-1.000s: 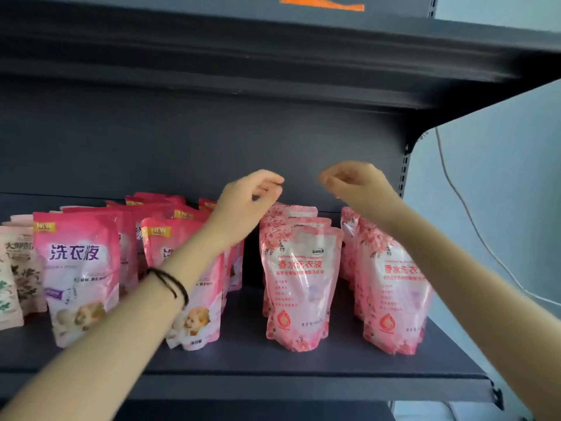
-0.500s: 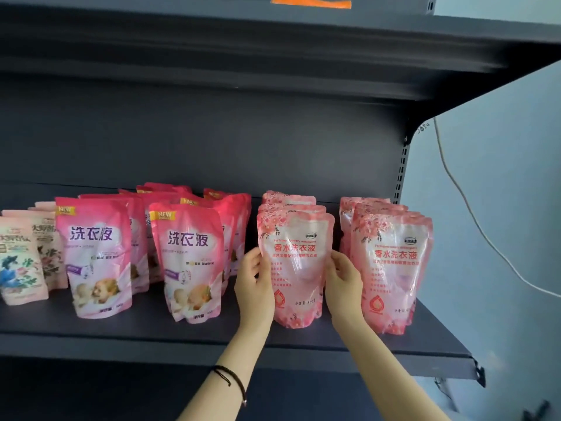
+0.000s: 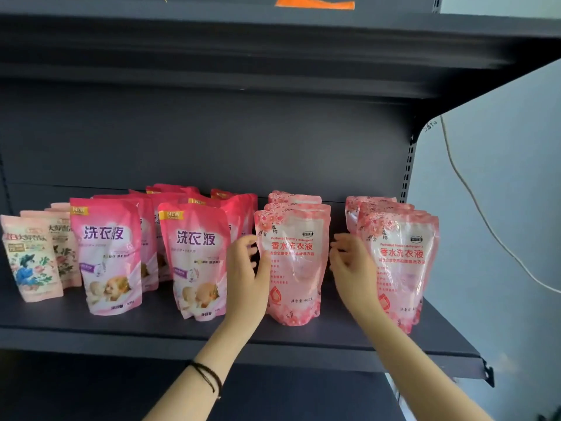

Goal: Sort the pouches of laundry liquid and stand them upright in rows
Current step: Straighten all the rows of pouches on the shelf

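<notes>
On the dark grey metal shelf [image 3: 151, 329], near the centre of the frame, a pale-pink floral plastic pouch of laundry liquid [image 3: 293, 268] stands upright at the head of its row, with matching pouches lined up behind it. The left hand [image 3: 247, 275] sits at its left edge, fingers loosely bent and seemingly brushing the side. The right hand [image 3: 352, 268] is just beside its right edge, fingers also loosely curled. Neither grasps anything, and I cannot tell whether the right fingertips actually touch the film. Flanking the pouch from both sides looks like a way to square it up and steady it, since a soft, liquid-filled bag could slump. To the right, a second row of the same floral pouches [image 3: 400, 262] stands close to the shelf end. Left of centre are two rows of hot-pink pouches printed with puppies [image 3: 194, 259], and at the far left are cream pouches with flower prints [image 3: 28, 256] — each kind kept together and facing forward, so the sorting appears nearly done. A black band [image 3: 206, 376] circles the left wrist.
</notes>
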A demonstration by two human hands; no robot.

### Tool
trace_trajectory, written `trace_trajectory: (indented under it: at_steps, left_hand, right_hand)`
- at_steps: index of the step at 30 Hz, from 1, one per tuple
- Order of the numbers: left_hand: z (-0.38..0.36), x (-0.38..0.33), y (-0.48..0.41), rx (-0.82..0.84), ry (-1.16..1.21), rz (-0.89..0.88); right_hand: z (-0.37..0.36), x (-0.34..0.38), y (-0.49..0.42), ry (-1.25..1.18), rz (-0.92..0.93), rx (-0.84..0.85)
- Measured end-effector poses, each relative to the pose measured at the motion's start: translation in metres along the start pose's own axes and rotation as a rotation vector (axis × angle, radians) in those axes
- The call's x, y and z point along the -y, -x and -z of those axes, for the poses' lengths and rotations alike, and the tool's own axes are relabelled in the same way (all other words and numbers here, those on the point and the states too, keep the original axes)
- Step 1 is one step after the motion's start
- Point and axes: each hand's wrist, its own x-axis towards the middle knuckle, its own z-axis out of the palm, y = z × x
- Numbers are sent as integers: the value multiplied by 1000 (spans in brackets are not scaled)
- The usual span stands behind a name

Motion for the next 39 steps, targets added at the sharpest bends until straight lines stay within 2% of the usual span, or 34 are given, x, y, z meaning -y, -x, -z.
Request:
trace_trajectory:
  at_steps: [3,6,9,12,15,19,26,31,34,39]
  left_hand:
    - [18,-28,-37,197,-220,-286]
    - [15,-57,-88,424,-490,-443]
    - [-11,-79,-131,620,-740,-636]
    - [-46,-93,-158,744,-861,-769]
    - [-83,-97,-173,806,-918,-829]
    - [-129,-92,-186,872,-949,-827]
    - [-199,-89,-217,1035,-1036,-707]
    - [-229,-85,-228,1331,-836,-441]
    - [-238,-74,-222,1420,-768,-411]
    - [-237,-67,-217,1420,-757,-393]
  right_hand:
    - [24,34,-32,169,152,142]
    - [44,70,-76,473,278,414]
    - [59,95,-117,720,408,609]
    - [70,103,-150,955,468,729]
    - [80,95,-173,1043,477,840]
    - [97,72,-204,1110,511,927]
    - [131,29,-269,1212,529,1000]
    - [143,0,-293,1155,274,1219]
    - [143,-21,-287,1186,218,1350]
    - [136,-40,-285,1166,302,1300]
